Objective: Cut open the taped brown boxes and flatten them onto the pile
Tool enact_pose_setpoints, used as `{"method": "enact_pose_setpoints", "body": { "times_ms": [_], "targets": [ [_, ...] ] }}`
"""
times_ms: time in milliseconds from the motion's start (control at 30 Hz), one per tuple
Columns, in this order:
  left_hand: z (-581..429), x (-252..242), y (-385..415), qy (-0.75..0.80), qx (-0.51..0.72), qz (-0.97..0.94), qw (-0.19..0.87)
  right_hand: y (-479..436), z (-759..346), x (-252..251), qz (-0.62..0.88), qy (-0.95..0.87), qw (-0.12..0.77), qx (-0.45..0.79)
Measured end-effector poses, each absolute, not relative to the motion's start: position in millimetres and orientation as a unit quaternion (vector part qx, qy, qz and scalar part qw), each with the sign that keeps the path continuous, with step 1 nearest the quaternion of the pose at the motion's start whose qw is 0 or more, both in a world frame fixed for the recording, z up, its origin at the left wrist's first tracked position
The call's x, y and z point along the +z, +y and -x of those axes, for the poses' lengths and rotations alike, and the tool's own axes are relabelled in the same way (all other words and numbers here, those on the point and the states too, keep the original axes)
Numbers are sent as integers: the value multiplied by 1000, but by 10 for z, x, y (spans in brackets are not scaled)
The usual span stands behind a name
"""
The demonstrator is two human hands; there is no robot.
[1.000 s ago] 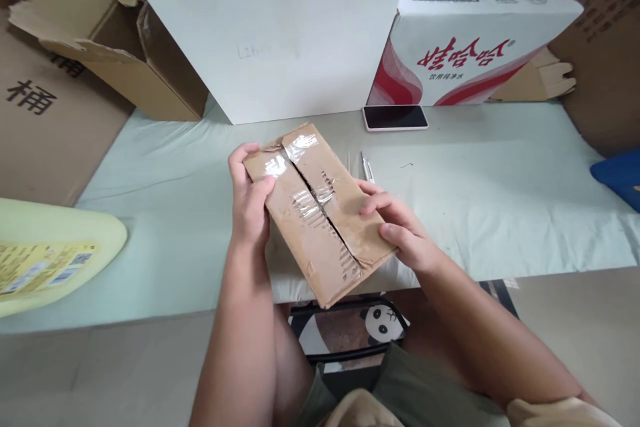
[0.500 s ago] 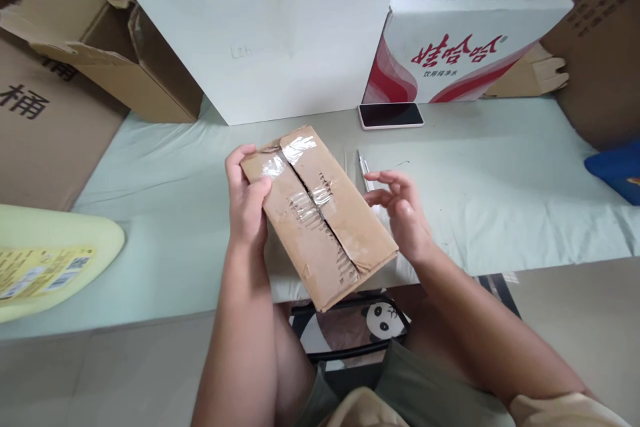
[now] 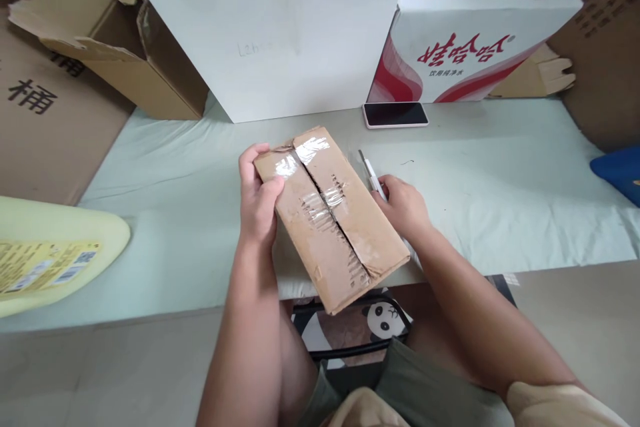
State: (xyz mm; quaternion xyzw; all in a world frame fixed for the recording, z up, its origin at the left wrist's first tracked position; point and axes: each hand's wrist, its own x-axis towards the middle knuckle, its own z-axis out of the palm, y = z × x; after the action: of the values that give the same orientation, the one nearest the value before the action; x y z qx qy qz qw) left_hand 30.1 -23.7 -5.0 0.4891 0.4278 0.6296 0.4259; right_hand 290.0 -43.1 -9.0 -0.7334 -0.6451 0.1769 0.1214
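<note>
My left hand (image 3: 260, 197) grips a brown cardboard box (image 3: 325, 233) by its upper left corner, thumb on top. The box is tilted, with a slit along its middle seam and pieces of clear tape on both flaps. To its right, my right hand (image 3: 403, 207) is closed around a white utility knife (image 3: 373, 177) with its metal blade end pointing away from me. The box edge hides part of the right fingers and the knife's rear end.
A phone (image 3: 396, 115) lies by a white and red carton (image 3: 450, 47) at the back. Large white box (image 3: 300, 53) stands behind my hands; an open cardboard box (image 3: 150, 73) is at left. A pale yellow bottle (image 3: 60, 253) lies left, a blue object (image 3: 620, 170) right.
My right hand has closed on the utility knife, which lay beside the box under its spread fingers. The left hand keeps its hold on the box; the view has shifted slightly.
</note>
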Motion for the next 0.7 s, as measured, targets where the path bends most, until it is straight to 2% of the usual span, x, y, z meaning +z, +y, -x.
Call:
{"method": "enact_pose_setpoints", "body": {
  "times_ms": [233,333,500,700],
  "targets": [
    [-374,-45,-265,431,634,-483,423,-450,-2991,281,661,-607,360,256],
    [-415,-74,-270,434,639,-492,402,-629,-2932,611,615,-615,440,224],
    [-459,-111,-271,457,628,-499,385,-953,-2736,1019,528,-720,390,224],
    [-484,-101,-278,434,630,-479,431,-1015,-2558,1074,414,-810,349,225]
  ]
}}
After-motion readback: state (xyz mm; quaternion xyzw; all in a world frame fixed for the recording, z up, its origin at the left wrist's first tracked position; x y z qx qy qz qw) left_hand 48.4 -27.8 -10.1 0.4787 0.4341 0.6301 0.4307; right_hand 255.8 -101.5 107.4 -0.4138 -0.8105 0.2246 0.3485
